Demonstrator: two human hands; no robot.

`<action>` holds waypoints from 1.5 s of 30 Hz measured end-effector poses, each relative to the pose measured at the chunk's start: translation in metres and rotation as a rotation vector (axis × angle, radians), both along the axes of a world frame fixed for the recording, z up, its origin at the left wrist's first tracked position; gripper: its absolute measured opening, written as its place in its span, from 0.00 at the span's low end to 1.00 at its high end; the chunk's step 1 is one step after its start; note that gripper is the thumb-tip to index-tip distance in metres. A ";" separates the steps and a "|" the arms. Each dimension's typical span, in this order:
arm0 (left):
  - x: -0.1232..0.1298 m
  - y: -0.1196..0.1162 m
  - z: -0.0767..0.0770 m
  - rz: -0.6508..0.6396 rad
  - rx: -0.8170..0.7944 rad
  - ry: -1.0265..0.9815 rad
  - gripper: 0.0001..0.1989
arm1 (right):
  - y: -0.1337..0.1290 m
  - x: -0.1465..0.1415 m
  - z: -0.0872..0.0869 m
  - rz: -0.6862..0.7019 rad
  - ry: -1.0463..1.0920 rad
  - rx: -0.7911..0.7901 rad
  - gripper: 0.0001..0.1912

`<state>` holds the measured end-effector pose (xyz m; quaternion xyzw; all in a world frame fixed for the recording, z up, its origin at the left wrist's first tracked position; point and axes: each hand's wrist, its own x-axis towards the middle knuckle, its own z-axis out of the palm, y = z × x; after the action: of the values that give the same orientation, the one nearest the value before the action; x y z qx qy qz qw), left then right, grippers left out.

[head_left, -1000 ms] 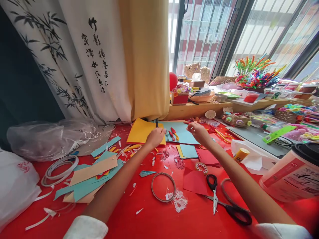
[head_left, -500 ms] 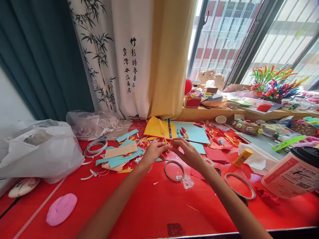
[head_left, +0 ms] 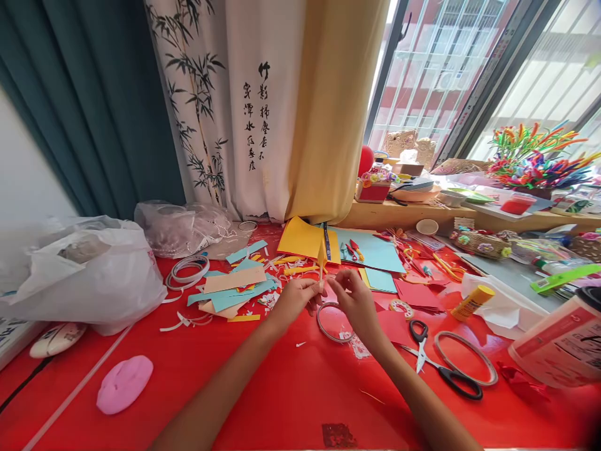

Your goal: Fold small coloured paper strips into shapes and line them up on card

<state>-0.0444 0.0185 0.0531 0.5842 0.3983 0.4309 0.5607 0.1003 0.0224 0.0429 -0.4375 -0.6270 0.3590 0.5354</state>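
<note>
My left hand (head_left: pixel 300 297) is pinched around the lower end of a thin yellow paper piece (head_left: pixel 322 258), which stands upright above the fingertips. Close beside it on the right is my right hand (head_left: pixel 350 294), its thumb and forefinger near together at the same piece; whatever lies between those fingers is too small to make out. Both hands are above the red table (head_left: pixel 282 388). Below and between them lies a tape-like ring (head_left: pixel 321 326), with white paper shreds (head_left: pixel 360 346) by its lower right edge.
Scissors (head_left: pixel 421 356), another ring (head_left: pixel 493 369) and a glue stick (head_left: pixel 473 302) lie right. Paper scraps (head_left: pixel 235 280) and tape rolls (head_left: pixel 174 275) are left, beside a white plastic bag (head_left: pixel 94 275). Pink clay (head_left: pixel 124 384) sits front left; a large tub (head_left: pixel 558 344) stands far right.
The view has shifted, so most things appear farther right. My right hand has drawn slightly away from my left, and the yellow piece now stands more upright. The scissors show more fully.
</note>
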 end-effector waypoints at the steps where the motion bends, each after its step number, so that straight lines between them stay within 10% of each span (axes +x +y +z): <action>1: 0.001 0.000 -0.001 0.041 0.034 0.024 0.14 | -0.003 0.000 0.000 -0.002 -0.011 0.050 0.11; 10: 0.007 -0.006 -0.007 0.188 0.204 0.210 0.11 | -0.014 -0.009 -0.004 0.153 -0.039 0.168 0.06; 22: 0.011 -0.003 -0.017 0.093 0.004 -0.075 0.11 | -0.003 -0.003 -0.010 0.208 -0.097 0.239 0.05; 29: -0.024 0.007 0.008 -0.257 -0.016 0.283 0.19 | -0.004 0.005 -0.002 0.188 0.152 -0.001 0.11; 37: -0.135 0.009 0.042 0.584 0.251 1.090 0.14 | -0.001 0.013 0.009 0.121 0.319 0.019 0.10; 41: -0.161 0.007 0.039 0.563 0.188 1.271 0.14 | -0.004 0.015 0.012 0.078 0.311 0.057 0.09; 45: -0.124 0.004 0.031 0.411 0.345 1.224 0.13 | -0.006 0.019 0.013 -0.038 0.254 0.130 0.09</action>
<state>-0.1687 0.0222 0.0836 0.7169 0.6732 0.1774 0.0387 0.1189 0.0168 0.0563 -0.3646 -0.5677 0.3600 0.6444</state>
